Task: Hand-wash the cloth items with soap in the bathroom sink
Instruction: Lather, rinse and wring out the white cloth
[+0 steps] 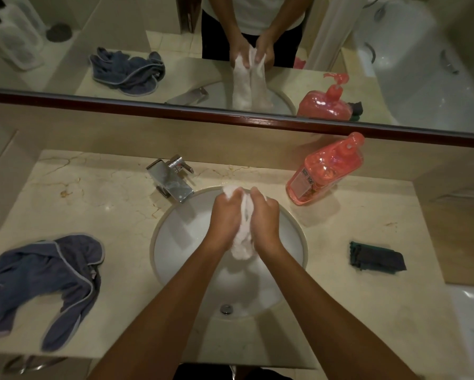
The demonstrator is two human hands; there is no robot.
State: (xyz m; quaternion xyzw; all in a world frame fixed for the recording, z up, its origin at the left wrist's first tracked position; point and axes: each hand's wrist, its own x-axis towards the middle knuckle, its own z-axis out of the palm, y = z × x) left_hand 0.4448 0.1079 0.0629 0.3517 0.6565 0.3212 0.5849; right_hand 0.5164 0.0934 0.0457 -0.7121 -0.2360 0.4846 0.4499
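A white cloth (243, 237) hangs bunched between my two hands over the round white sink (175, 231). My left hand (226, 215) grips its left side and my right hand (264, 219) grips its right side, palms facing each other. The cloth's top pokes out above my fingers and its lower end droops below my wrists. A blue-grey cloth (46, 281) lies crumpled on the counter to the left. A dark folded cloth (377, 256) lies on the counter to the right. A pink soap pump bottle (327, 171) stands behind the sink on the right.
A chrome tap (172, 178) stands at the sink's back left. The drain (226, 309) shows at the basin's near side. A mirror (257, 64) with a dark wooden frame runs along the back wall. A bathtub edge (471, 319) lies at the right.
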